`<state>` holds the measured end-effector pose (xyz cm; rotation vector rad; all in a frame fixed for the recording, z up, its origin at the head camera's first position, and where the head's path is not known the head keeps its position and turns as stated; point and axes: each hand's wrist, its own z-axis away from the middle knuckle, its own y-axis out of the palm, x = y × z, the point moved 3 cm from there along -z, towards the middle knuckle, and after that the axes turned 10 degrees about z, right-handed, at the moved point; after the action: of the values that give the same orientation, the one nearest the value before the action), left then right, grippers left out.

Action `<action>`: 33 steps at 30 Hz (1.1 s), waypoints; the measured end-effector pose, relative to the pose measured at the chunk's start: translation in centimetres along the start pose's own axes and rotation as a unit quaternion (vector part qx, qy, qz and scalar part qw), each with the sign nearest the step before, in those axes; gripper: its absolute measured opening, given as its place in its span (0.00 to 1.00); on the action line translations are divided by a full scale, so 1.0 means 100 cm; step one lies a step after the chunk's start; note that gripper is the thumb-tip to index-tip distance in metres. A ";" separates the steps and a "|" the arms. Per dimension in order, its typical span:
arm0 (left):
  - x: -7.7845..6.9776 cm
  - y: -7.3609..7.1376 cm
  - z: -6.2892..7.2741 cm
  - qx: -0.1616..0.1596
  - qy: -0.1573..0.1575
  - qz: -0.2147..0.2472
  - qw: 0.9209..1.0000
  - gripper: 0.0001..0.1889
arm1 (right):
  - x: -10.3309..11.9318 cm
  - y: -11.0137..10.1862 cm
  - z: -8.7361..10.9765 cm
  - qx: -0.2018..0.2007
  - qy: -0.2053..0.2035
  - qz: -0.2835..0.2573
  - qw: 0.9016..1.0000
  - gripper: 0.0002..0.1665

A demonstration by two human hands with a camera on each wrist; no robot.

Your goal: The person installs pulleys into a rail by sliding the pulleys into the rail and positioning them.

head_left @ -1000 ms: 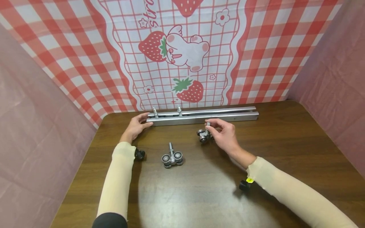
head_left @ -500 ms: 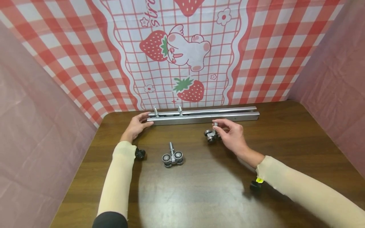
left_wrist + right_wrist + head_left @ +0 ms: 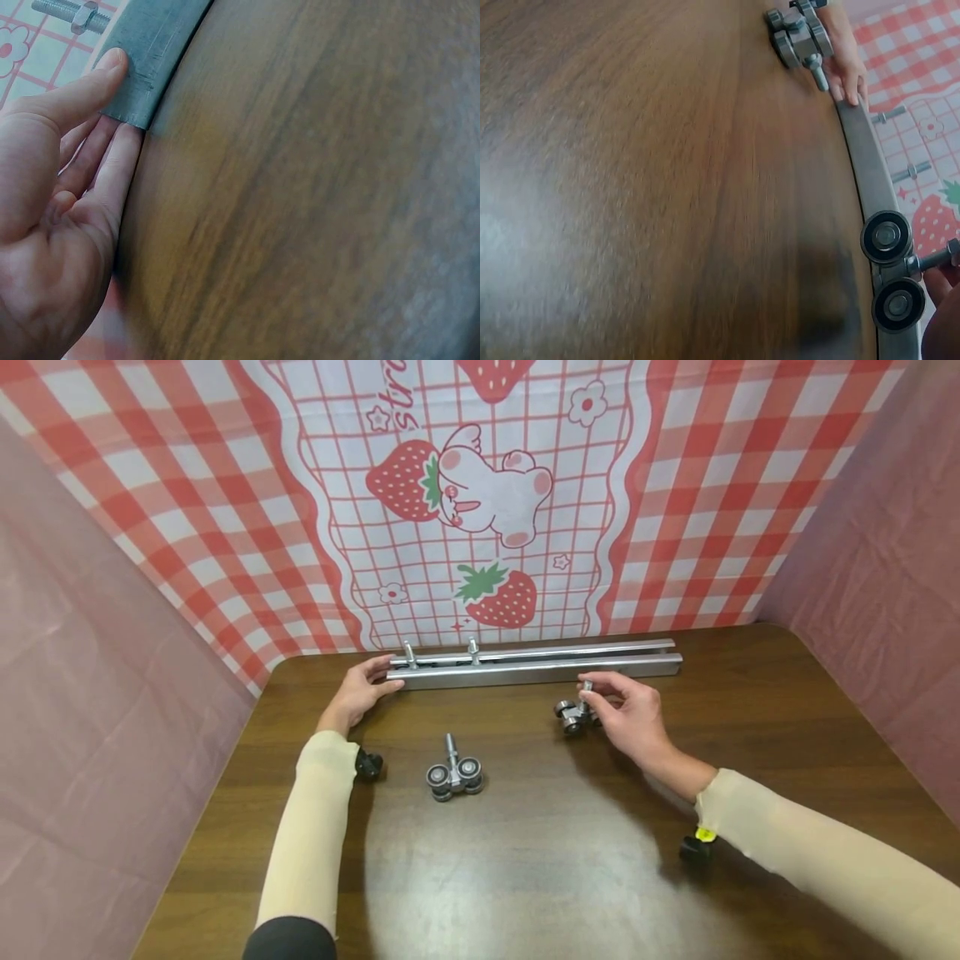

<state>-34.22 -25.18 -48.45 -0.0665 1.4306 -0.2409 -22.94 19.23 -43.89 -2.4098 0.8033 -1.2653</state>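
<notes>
A long metal track rail (image 3: 536, 674) lies along the back of the table, its slot facing up. My left hand (image 3: 360, 693) grips its left end, thumb on the front face and fingers at the end and far side. Two bolts (image 3: 473, 651) stand up out of the slot near that end. My right hand (image 3: 628, 708) pinches the bolt of a roller trolley (image 3: 573, 718) in front of the rail's right half; its black-rimmed wheels (image 3: 886, 236) show in the right wrist view. Another roller trolley (image 3: 454, 777) rests on the table between the hands, bolt pointing away.
The brown wooden table (image 3: 480, 877) has a strawberry-print cloth (image 3: 487, 510) hanging right behind the rail. Pink curtains (image 3: 862, 560) close off both sides. A black wrist camera (image 3: 696, 850) hangs under the right forearm.
My right hand has moved to the right along the front of the rail, carrying the roller trolley. The left hand, the rail and the other trolley have stayed in place.
</notes>
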 end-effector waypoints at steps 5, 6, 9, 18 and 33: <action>-0.001 0.000 0.001 0.000 0.001 -0.002 1.000 0.37 | -0.004 -0.009 -0.003 -0.008 -0.001 0.006 1.000 0.13; -0.001 0.000 0.002 0.000 0.001 -0.003 1.000 0.37 | -0.004 -0.011 -0.003 -0.010 0.001 0.005 1.000 0.13; -0.001 0.000 0.002 -0.001 0.001 -0.003 1.000 0.37 | -0.006 -0.016 -0.005 -0.017 0.004 0.012 1.000 0.13; 0.001 0.000 0.000 -0.001 -0.001 -0.001 1.000 0.38 | -0.018 -0.025 -0.011 -0.036 0.006 0.026 0.999 0.13; -0.001 0.001 0.000 0.000 0.003 0.004 1.000 0.37 | -0.032 -0.046 -0.019 -0.045 0.018 0.061 0.997 0.13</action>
<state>-34.21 -25.07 -48.37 -0.0612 1.4372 -0.2347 -24.47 24.84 -42.62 -2.3727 1.0215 -1.2533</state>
